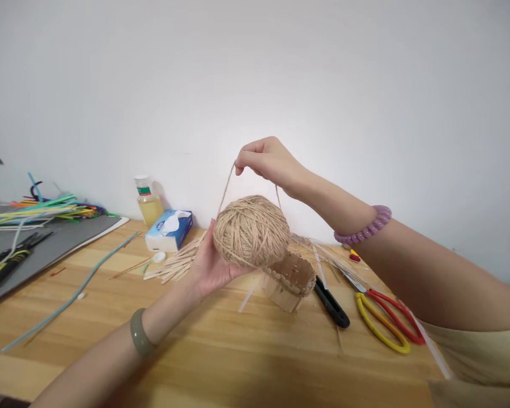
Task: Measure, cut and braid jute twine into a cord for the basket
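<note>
A large ball of tan jute twine rests in my left hand, whose palm and fingers cup it from the left and below, above the table. Over the ball, my right hand pinches a strand of the twine. The strand runs up from the ball's left side to my fingertips, and a further length hangs from behind the hand on the right. Partly behind the ball stands a small basket that looks built of wooden sticks with a braided rim; the ball hides some of its opening.
A black utility knife and red-and-yellow scissors lie right of the basket. Wooden sticks, a tissue box and a bottle are behind on the left. Pliers and coloured pipe cleaners lie on a grey mat.
</note>
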The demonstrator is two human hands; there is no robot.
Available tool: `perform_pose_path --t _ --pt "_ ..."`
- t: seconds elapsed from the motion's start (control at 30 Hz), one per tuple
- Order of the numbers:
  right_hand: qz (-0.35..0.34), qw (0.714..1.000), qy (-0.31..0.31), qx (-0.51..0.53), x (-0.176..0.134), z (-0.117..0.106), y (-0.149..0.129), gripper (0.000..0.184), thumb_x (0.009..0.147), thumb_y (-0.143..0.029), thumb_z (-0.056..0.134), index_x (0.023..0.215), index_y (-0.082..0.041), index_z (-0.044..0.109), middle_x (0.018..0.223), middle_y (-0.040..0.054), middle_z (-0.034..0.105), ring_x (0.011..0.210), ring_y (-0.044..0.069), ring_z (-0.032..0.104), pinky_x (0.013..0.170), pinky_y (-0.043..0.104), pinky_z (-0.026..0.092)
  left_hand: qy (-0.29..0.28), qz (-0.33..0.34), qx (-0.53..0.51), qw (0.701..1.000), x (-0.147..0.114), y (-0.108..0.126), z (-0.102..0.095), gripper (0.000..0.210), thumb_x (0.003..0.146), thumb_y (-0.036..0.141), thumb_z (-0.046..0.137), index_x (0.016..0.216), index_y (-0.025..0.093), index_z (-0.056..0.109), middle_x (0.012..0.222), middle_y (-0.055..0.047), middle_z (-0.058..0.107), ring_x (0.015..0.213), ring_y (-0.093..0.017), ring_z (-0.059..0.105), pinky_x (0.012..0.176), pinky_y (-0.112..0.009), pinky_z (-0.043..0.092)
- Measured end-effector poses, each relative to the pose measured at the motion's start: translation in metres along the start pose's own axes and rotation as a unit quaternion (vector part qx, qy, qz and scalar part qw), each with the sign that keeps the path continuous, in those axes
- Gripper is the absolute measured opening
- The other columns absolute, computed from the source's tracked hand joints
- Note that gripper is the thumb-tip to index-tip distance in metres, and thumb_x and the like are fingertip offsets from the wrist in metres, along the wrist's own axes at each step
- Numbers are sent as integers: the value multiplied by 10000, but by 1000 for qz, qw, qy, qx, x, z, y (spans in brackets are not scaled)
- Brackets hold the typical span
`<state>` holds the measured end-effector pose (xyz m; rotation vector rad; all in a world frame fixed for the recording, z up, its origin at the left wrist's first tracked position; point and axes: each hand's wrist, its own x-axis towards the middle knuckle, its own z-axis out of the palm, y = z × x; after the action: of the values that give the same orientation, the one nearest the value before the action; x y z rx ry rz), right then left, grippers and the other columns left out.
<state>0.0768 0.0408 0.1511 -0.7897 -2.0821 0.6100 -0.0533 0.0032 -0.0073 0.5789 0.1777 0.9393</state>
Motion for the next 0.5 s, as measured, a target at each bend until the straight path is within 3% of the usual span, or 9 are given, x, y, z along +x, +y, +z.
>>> perform_pose_path --t 0.13,0.3,0.4,0.5 --pt "5 999 34 26 -10 -26 -12 160 732 -144 494 590 -106 559 435 -73 242 418 29 209 442 205 164 55 53 16 997 0 16 -15 569 785 504 438 1282 243 348 1221 -93 505 1115 -285 472 828 -412 467" --pt "99 986 124 51 -32 -94 2 192 776 -128 473 589 -122 516 425 -89 171 398 29 138 446 255 62 125 105 20 986 -10 49 -44 539 764 458 437 1263 267 367 1227 -95 487 1095 -291 489 776 -415 505" --pt "187 954 236 0 -50 -139 31 209 812 -167 457 611 -146 509 427 -86 165 389 36 140 463 295 68 131 126 17 983 -19 66 -58 543 759 449 440 1261 254 374 1256 -114 453 1112 -310 474 746 -403 522" --pt "276 901 321 -95 -69 -172 63 220 804 -194 462 586 -174 477 439 -76 204 379 42 178 456 312 108 132 142 19 981 -28 79 -66 559 752 458 437 1258 227 385 1269 -130 438 1136 -330 447 734 -389 530"
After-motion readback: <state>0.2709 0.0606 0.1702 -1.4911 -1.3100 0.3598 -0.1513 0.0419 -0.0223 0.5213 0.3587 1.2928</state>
